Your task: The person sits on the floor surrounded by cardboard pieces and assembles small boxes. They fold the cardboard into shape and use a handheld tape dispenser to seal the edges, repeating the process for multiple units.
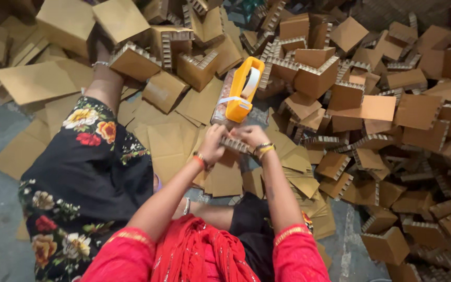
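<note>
While both hands meet at centre, the left hand (214, 145) and right hand (250, 137) pinch a strip of corrugated cardboard (234, 144) between them | orange tape dispenser (240, 90) just beyond the fingers, on the floor | heap of folded cardboard corner pieces (387, 104) to the right | flat cardboard sheets (165, 143) beneath.

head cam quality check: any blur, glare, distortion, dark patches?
Head view: wide-angle bend stretches the edges; even, soft light, no hard glare; left hand, right hand and orange tape dispenser fairly sharp; cardboard corner pieces readable; top-left corner falls into shadow; red sleeves slightly soft at bottom.
</note>
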